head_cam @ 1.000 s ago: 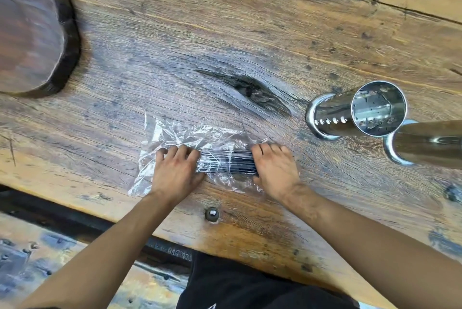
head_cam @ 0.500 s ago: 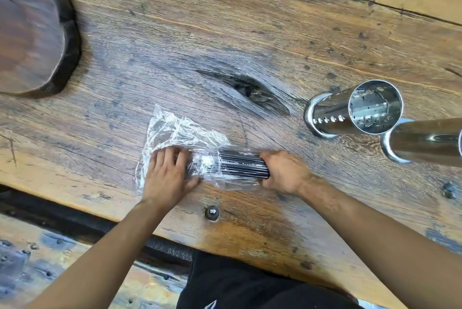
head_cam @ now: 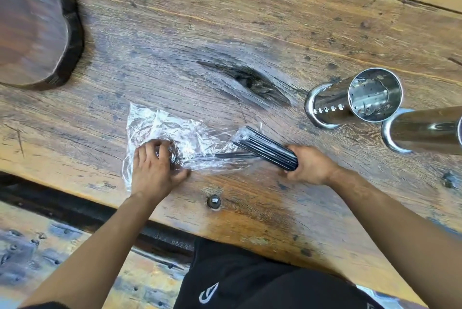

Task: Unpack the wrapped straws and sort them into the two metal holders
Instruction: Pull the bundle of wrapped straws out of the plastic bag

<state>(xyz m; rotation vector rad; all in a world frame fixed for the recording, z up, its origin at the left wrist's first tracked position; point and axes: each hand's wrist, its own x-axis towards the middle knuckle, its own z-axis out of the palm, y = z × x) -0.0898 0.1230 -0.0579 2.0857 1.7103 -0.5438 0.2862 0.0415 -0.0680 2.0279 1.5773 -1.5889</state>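
A bundle of black straws sticks out to the upper left from my right hand, which is closed around its lower end. A scrap of clear film clings to the bundle's far tip. The crumpled clear plastic wrap lies flat on the wooden table, and my left hand presses down on its near left part. One or two thin black straws still lie inside the wrap. Two shiny metal holders stand at the right: a perforated one with its mouth showing, and a second cut off by the frame edge.
A dark round wooden slab lies at the far left of the table. A metal bolt head sits near the table's front edge. A dark knot marks the wood behind the wrap.
My right hand has drawn the straw bundle rightward out of the wrap and tilted it. My left hand stayed on the wrap, which now lies spread and mostly emptied.
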